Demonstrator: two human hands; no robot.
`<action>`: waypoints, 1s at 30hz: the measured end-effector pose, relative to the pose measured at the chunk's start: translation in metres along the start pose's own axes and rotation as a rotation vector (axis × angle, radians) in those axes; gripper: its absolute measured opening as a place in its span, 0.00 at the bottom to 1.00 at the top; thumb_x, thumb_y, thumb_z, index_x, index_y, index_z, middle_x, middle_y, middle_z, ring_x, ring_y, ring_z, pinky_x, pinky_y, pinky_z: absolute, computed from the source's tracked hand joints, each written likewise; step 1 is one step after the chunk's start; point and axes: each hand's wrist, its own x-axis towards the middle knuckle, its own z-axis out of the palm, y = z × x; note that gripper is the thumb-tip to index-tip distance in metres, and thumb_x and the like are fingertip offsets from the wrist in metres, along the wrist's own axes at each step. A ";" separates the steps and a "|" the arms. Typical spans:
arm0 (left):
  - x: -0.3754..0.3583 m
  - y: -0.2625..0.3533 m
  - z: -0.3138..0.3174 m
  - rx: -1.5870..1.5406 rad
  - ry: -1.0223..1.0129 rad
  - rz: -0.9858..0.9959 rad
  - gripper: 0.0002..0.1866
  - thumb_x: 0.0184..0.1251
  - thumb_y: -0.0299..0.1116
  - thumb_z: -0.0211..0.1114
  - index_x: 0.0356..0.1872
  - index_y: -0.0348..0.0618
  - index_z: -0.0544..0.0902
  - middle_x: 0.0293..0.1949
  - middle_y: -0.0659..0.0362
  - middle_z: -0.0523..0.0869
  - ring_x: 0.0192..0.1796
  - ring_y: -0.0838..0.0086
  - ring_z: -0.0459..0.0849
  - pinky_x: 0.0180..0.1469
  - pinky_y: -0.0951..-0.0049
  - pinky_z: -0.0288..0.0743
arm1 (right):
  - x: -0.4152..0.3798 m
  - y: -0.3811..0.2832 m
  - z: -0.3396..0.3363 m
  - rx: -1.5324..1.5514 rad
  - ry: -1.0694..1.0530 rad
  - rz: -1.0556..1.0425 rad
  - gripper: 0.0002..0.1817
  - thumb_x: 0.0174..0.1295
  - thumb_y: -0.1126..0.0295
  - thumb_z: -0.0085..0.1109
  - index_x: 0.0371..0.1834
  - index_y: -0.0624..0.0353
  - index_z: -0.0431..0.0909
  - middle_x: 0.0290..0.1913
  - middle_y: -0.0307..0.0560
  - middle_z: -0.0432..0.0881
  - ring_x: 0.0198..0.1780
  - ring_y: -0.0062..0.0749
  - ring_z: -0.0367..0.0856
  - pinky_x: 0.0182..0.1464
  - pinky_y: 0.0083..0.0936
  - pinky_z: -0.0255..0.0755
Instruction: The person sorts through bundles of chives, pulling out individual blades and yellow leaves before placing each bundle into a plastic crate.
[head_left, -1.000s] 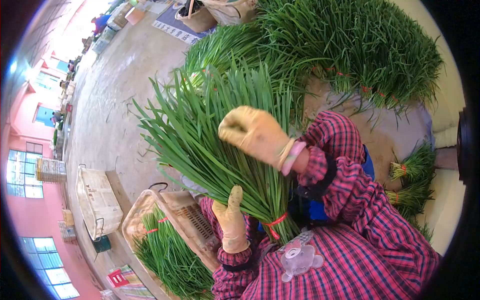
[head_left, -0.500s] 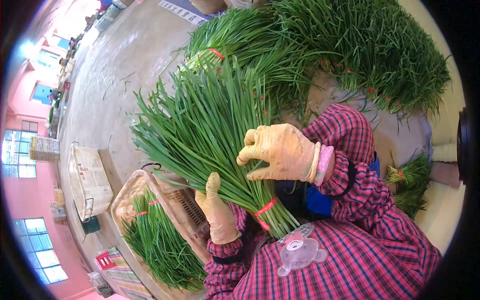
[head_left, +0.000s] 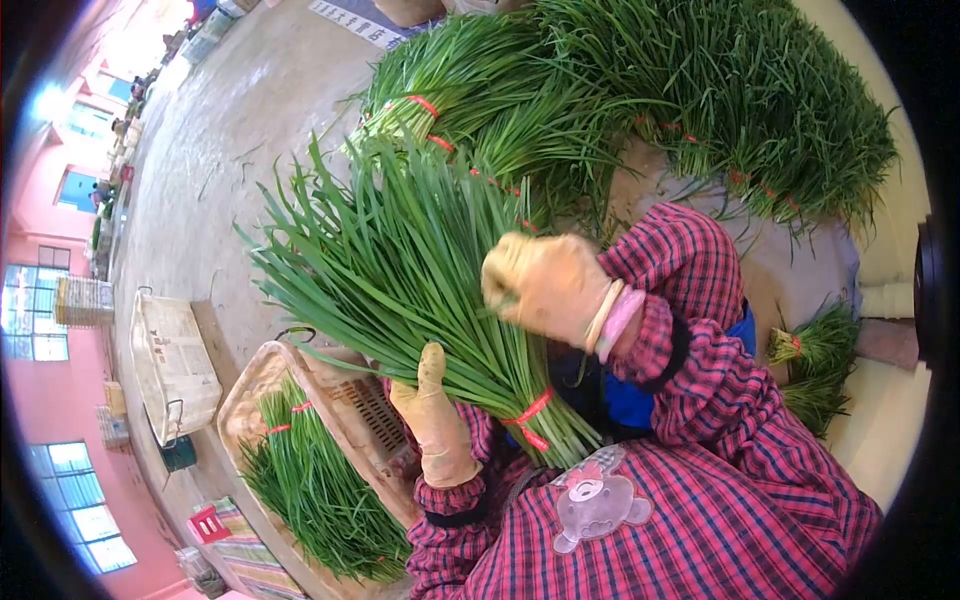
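A large bunch of Chinese chives (head_left: 400, 265) rests against my plaid apron, leaves fanned to the upper left. A red band (head_left: 532, 415) circles it near the pale stem ends. My left hand (head_left: 437, 425), in a pale yellow glove, is wrapped round the bunch from below, with the thumb up against the leaves and the other fingers hidden behind. My right hand (head_left: 550, 288), gloved too and somewhat blurred, is closed at the right side of the leaves. Its fingertips are curled in, and whatever they pinch is too blurred to make out.
A plastic crate (head_left: 345, 385) at the lower left holds more banded chives (head_left: 320, 490). Large piles of chives (head_left: 720, 90) lie across the top right. A small bundle (head_left: 815, 365) sits at far right. Another pale crate (head_left: 177, 365) stands on the concrete floor (head_left: 255, 120).
My right hand has curled from spread fingers into a closed shape and turned slightly, staying beside the leaves. My left hand keeps its hold; the leaf tips have shifted slightly left.
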 end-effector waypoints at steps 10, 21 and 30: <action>0.000 0.008 0.001 -0.068 -0.038 -0.020 0.19 0.65 0.25 0.64 0.57 0.35 0.76 0.51 0.61 0.82 0.48 0.75 0.81 0.55 0.74 0.74 | 0.006 0.011 -0.011 0.495 0.255 0.240 0.43 0.56 0.56 0.69 0.69 0.69 0.60 0.63 0.64 0.69 0.65 0.53 0.70 0.68 0.35 0.64; -0.008 0.007 -0.010 -0.081 -0.065 -0.095 0.21 0.63 0.25 0.64 0.58 0.33 0.75 0.52 0.57 0.82 0.50 0.72 0.81 0.57 0.71 0.73 | 0.001 -0.011 0.032 0.543 0.235 0.282 0.50 0.50 0.70 0.67 0.76 0.61 0.48 0.66 0.62 0.61 0.69 0.55 0.62 0.71 0.34 0.58; -0.008 0.011 -0.010 -0.165 -0.109 -0.111 0.22 0.63 0.24 0.64 0.59 0.33 0.74 0.53 0.56 0.81 0.52 0.71 0.81 0.57 0.70 0.74 | -0.001 -0.007 0.039 0.597 0.285 0.327 0.48 0.52 0.71 0.67 0.76 0.61 0.49 0.70 0.60 0.60 0.72 0.51 0.59 0.73 0.33 0.54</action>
